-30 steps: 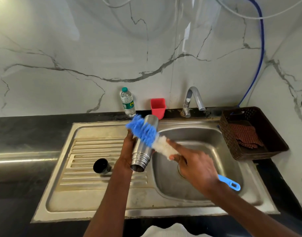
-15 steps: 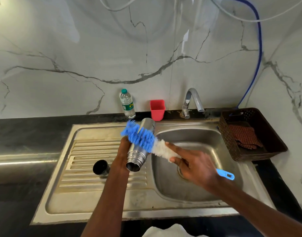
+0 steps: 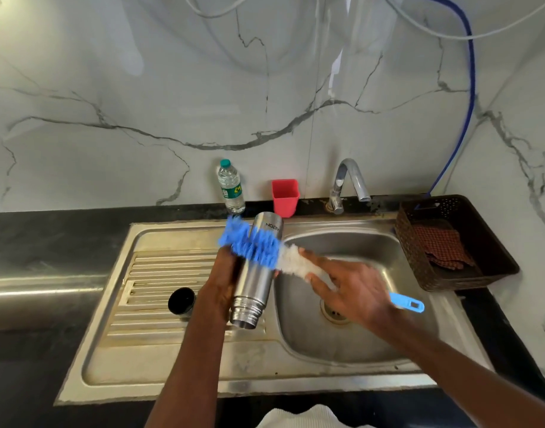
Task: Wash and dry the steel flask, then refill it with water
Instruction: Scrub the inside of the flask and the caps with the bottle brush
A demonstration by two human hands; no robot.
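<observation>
My left hand point(image 3: 221, 284) grips the steel flask point(image 3: 255, 281) around its middle, tilted with the open threaded neck pointing down toward me and the base toward the wall, above the edge between drainboard and basin. My right hand point(image 3: 354, 293) holds a bottle brush point(image 3: 258, 246) by its blue handle, fingers stretched along the white bristles. The blue bristle head lies across the outside of the flask near its base. The flask's black cap point(image 3: 181, 302) stands on the drainboard to the left.
The steel sink point(image 3: 351, 344) has its tap point(image 3: 345, 183) at the back. A plastic water bottle point(image 3: 231, 186) and a red cup point(image 3: 285, 197) stand by the wall. A brown basket point(image 3: 493, 267) with a checked cloth point(image 3: 444, 248) sits to the right.
The brush has slid along the outside of the flask, and the flask has shifted slightly right and turned more upright in my left hand.
</observation>
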